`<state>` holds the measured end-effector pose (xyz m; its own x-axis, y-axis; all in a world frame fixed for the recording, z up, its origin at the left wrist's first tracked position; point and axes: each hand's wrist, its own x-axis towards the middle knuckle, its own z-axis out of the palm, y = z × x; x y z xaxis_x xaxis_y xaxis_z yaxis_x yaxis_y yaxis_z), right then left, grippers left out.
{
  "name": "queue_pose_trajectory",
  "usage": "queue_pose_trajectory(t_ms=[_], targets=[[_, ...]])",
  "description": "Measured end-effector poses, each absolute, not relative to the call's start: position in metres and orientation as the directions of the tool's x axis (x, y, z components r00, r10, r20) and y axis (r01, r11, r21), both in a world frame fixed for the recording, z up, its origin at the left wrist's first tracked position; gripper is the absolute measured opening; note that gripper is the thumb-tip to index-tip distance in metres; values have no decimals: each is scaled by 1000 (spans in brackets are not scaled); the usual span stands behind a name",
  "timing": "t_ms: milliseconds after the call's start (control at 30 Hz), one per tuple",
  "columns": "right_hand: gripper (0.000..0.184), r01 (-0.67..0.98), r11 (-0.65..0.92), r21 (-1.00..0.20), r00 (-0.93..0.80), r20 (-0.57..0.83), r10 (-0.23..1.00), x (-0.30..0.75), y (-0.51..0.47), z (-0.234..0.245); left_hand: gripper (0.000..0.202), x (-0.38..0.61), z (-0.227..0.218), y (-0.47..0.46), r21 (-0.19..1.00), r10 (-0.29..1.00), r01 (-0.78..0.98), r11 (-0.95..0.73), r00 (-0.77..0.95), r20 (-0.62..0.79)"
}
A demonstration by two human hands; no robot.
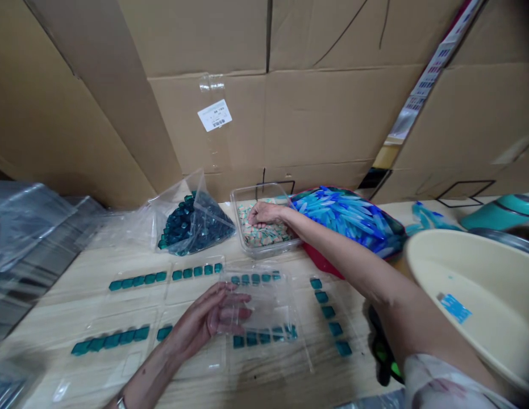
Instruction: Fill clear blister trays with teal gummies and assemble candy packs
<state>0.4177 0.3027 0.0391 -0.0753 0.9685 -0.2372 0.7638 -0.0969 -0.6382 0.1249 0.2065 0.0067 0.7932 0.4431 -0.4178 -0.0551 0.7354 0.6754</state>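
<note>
My left hand [213,317] lies on a clear plastic blister tray [264,309] in front of me, fingers stretched out and slipped under its edge. The tray carries rows of small teal square pieces [264,336]. My right hand [264,214] reaches far forward into a clear box [264,227] of small pale pink and green pieces, fingers curled down among them; what they hold is hidden. More clear trays with teal squares [138,280] lie across the wooden table.
A plastic bag of dark teal pieces [191,224] sits left of the box. A heap of blue sticks [349,216] fills a red container on the right. A cream basin [469,301] stands near right. Cardboard boxes [290,113] wall the back. Stacked clear trays [29,238] lie left.
</note>
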Motion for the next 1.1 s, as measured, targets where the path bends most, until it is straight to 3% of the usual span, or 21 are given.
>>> queue_pose_trajectory(t_ms=[67, 167, 400, 500, 767, 867, 967, 1100], targets=[[9, 650, -193, -735, -94, -330, 939, 418, 301, 39, 27, 125, 6, 207, 674, 440, -52, 737, 793, -421], [10, 607, -243, -756, -119, -389, 914, 414, 301, 36, 27, 124, 7, 207, 673, 439, -54, 737, 795, -418], [9, 816, -143, -559, -83, -360, 929, 405, 304, 36, 26, 125, 10, 205, 683, 429, -50, 729, 810, -400], [3, 862, -112, -494, -52, -307, 950, 402, 306, 39, 25, 125, 12, 204, 691, 429, -47, 722, 813, -393], [10, 945, 26, -327, -102, -219, 970, 393, 302, 36, 24, 124, 12, 204, 695, 431, -54, 717, 818, -382], [8, 923, 6, -385, -80, -177, 981, 397, 302, 36, 26, 124, 11, 204, 694, 429, -48, 718, 816, -388], [7, 825, -76, -560, -27, -173, 985, 408, 302, 41, 27, 124, 11, 205, 695, 434, -42, 718, 808, -400], [13, 628, -113, -770, -172, -279, 945, 424, 301, 46, 26, 124, 12, 205, 693, 430, -38, 720, 807, -404]])
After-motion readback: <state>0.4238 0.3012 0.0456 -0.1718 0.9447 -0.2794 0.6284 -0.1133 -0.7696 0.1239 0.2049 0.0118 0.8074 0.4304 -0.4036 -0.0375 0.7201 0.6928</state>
